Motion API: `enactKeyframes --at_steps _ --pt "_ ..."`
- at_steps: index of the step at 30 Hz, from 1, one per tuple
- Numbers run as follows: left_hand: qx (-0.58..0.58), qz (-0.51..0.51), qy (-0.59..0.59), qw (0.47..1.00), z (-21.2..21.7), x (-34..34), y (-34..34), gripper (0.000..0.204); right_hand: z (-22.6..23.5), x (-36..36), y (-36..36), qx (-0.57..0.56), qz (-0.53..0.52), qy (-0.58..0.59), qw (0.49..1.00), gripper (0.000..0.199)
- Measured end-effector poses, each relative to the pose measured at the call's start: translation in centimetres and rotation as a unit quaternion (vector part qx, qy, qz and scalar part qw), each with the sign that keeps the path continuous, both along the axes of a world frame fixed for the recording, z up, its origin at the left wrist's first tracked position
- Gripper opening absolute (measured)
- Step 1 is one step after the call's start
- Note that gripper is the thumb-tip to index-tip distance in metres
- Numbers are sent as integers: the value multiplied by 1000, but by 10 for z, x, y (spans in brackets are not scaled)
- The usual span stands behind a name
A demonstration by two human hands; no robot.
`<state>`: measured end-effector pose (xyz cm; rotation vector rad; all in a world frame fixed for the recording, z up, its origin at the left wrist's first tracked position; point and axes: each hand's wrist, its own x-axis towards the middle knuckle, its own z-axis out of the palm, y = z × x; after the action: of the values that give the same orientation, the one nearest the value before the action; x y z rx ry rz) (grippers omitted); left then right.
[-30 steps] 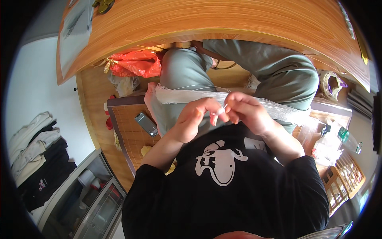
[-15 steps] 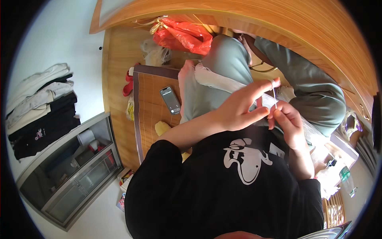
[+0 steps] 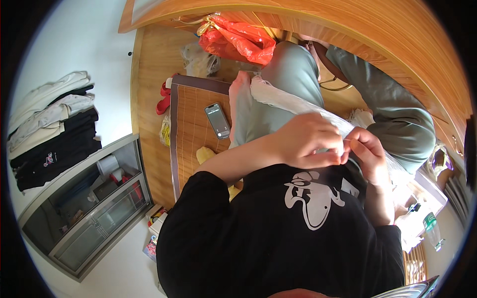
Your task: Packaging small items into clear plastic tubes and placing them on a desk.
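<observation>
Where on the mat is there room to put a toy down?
The bamboo mat is bare left of the phone, toward the red slippers, and below the phone toward its near edge. It is crowded to the right, where the legs lie and both hands, left hand and right hand, pinch white cloth.

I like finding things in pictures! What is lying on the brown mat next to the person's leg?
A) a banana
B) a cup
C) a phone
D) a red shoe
C: a dark phone lies flat, screen up, on the woven mat, just left of the person's bent leg in grey-green trousers.
</observation>
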<state>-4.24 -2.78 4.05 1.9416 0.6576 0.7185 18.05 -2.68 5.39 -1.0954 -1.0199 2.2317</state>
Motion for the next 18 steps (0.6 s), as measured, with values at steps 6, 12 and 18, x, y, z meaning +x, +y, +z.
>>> enactKeyframes --at_steps 6,12,18 --pt "-256 140 -266 919 2 23 -13 53 -1 -1 3 15 105 -14 994 20" --pt "61 158 92 981 3 16 6 24 -5 12 -5 1 -34 114 993 22" --pt "-354 14 -237 905 -4 4 -2 31 -17 1 -11 -76 -53 96 991 22"
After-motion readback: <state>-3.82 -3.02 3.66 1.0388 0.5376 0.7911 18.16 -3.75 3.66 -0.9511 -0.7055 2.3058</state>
